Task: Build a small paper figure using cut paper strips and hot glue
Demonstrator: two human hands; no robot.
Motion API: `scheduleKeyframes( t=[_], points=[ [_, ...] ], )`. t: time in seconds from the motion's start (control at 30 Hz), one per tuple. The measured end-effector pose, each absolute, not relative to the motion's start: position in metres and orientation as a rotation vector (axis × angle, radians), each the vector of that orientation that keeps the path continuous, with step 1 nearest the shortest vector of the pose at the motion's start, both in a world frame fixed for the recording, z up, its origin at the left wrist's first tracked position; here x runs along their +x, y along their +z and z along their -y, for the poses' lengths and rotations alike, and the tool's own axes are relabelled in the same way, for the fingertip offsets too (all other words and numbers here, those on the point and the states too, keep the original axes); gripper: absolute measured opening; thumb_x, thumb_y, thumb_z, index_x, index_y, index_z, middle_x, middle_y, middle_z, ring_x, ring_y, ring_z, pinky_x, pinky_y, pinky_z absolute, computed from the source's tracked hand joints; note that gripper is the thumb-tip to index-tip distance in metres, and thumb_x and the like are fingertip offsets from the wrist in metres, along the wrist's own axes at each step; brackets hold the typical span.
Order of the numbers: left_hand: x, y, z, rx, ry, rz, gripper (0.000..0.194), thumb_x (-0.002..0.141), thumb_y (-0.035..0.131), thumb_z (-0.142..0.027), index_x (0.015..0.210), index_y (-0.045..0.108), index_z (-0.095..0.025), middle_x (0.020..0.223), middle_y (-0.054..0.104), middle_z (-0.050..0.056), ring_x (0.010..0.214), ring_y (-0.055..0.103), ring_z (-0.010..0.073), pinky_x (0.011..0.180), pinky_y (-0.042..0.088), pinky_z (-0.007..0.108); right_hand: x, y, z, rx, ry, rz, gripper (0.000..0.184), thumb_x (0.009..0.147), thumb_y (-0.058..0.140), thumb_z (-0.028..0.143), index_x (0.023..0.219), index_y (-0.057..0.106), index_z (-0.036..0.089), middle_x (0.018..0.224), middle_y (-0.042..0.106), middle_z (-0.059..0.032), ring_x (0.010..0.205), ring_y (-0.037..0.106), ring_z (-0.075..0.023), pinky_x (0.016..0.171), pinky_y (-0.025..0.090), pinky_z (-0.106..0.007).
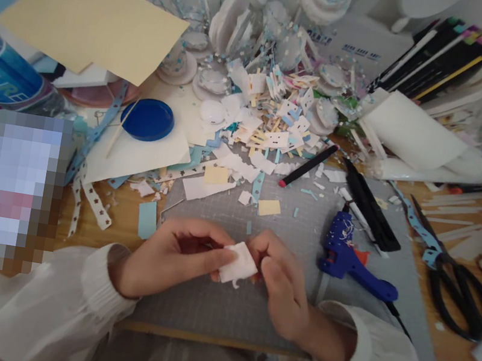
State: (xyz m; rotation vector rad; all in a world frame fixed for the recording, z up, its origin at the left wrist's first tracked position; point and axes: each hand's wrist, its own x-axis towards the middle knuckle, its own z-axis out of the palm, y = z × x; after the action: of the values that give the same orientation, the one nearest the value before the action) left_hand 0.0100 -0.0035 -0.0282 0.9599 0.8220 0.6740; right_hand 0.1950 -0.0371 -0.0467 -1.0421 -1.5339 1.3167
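Note:
My left hand [183, 257] pinches a small white piece of paper [239, 263] between thumb and fingers, above the grey cutting mat [201, 314]. A thin curled white strip hangs from its lower edge. Close against the right side of the piece is my right hand [284, 279], its fingers curled in. The fingertips of that hand are partly hidden, so what they grip does not show. Beyond the hands lie a yellow paper rectangle [269, 207] and a light blue paper rectangle [147, 219]. A blue hot glue gun [348, 255] rests to the right of my right hand.
Black-handled scissors [464, 289] and a black utility knife [371, 207] lie at the right. A pile of paper pieces [278, 119] covers the back middle. At the left are a blue lid [147, 119], a water bottle [7, 67] and a blurred-out screen [2, 185].

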Motion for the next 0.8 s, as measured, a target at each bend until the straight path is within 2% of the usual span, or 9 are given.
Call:
scheduleKeyframes(
  t=[0.1, 0.2, 0.27, 0.37, 0.43, 0.57, 0.7, 0.8],
  points=[
    [0.01, -0.028, 0.003, 0.995, 0.716, -0.82, 0.007, 0.08, 0.073, -0.02, 0.078, 0.073, -0.013, 0.069, 0.067, 0.002, 0.056, 0.058, 0.0082, 0.054, 0.051, 0.018, 0.194, -0.042, 0.036, -1.044, 1.251, 1.63, 0.021, 0.095, 0.045, 0.029, 0.075, 0.044, 0.021, 0.061, 0.041, 0.0045, 0.054, 0.038, -0.0099, 0.05, 0.033, -0.024],
    [0.01, -0.03, 0.003, 1.083, 0.765, -0.831, 0.007, 0.081, 0.071, -0.02, 0.08, 0.072, -0.014, 0.072, 0.067, 0.003, 0.058, 0.058, 0.0093, 0.054, 0.052, 0.019, 0.192, -0.039, 0.036, -1.077, 1.127, 1.677, 0.018, 0.09, 0.047, 0.017, 0.073, 0.042, 0.022, 0.058, 0.038, 0.0068, 0.049, 0.035, -0.0077, 0.045, 0.029, -0.021],
    [0.009, -0.032, 0.003, 1.238, 0.865, -0.859, 0.009, 0.082, 0.07, -0.02, 0.089, 0.073, -0.016, 0.083, 0.069, 0.006, 0.069, 0.062, 0.0127, 0.062, 0.055, 0.023, 0.192, -0.039, 0.037, -1.101, 1.033, 1.706, 0.017, 0.088, 0.05, 0.015, 0.075, 0.043, 0.022, 0.059, 0.041, 0.0065, 0.05, 0.037, -0.0073, 0.046, 0.03, -0.02],
    [0.004, -0.033, 0.005, 1.58, 1.083, -0.944, 0.027, 0.079, 0.074, -0.022, 0.106, 0.069, -0.021, 0.103, 0.064, 0.009, 0.093, 0.06, 0.0197, 0.079, 0.054, 0.032, 0.19, -0.042, 0.039, -1.127, 0.904, 1.769, 0.011, 0.087, 0.052, 0.014, 0.08, 0.047, 0.022, 0.064, 0.048, 0.004, 0.054, 0.043, -0.0088, 0.05, 0.036, -0.022],
    [0.0, -0.033, 0.007, 1.807, 1.187, -0.982, 0.032, 0.077, 0.077, -0.021, 0.107, 0.067, -0.025, 0.107, 0.06, 0.007, 0.099, 0.057, 0.0215, 0.085, 0.052, 0.036, 0.189, -0.042, 0.04, -1.113, 0.839, 1.798, 0.011, 0.087, 0.052, 0.014, 0.081, 0.048, 0.022, 0.065, 0.05, 0.0033, 0.055, 0.046, -0.0098, 0.051, 0.038, -0.023],
    [-0.005, -0.027, 0.008, 2.151, 1.225, -0.978, 0.025, 0.08, 0.073, -0.019, 0.101, 0.067, -0.03, 0.1, 0.059, 0.004, 0.091, 0.058, 0.02, 0.081, 0.048, 0.036, 0.187, -0.042, 0.038, -1.048, 0.742, 1.829, 0.013, 0.086, 0.051, 0.011, 0.081, 0.049, 0.022, 0.063, 0.049, 0.0038, 0.056, 0.046, -0.0102, 0.051, 0.038, -0.023],
    [-0.003, -0.022, 0.007, 2.271, 1.214, -0.97, 0.018, 0.082, 0.071, -0.02, 0.098, 0.066, -0.028, 0.091, 0.063, 0.002, 0.082, 0.059, 0.0184, 0.076, 0.045, 0.035, 0.187, -0.042, 0.036, -1.031, 0.695, 1.854, 0.013, 0.087, 0.051, 0.01, 0.083, 0.05, 0.023, 0.064, 0.051, 0.0032, 0.055, 0.047, -0.011, 0.052, 0.038, -0.024],
    [-0.001, -0.023, 0.007, 2.241, 1.156, -0.975, 0.012, 0.086, 0.065, -0.019, 0.096, 0.064, -0.025, 0.09, 0.063, 0.003, 0.083, 0.058, 0.0188, 0.077, 0.044, 0.036, 0.187, -0.044, 0.037, -1.026, 0.673, 1.862, 0.013, 0.087, 0.05, 0.01, 0.086, 0.05, 0.023, 0.067, 0.055, 0.0018, 0.059, 0.051, -0.0121, 0.055, 0.041, -0.025]
  ],
)
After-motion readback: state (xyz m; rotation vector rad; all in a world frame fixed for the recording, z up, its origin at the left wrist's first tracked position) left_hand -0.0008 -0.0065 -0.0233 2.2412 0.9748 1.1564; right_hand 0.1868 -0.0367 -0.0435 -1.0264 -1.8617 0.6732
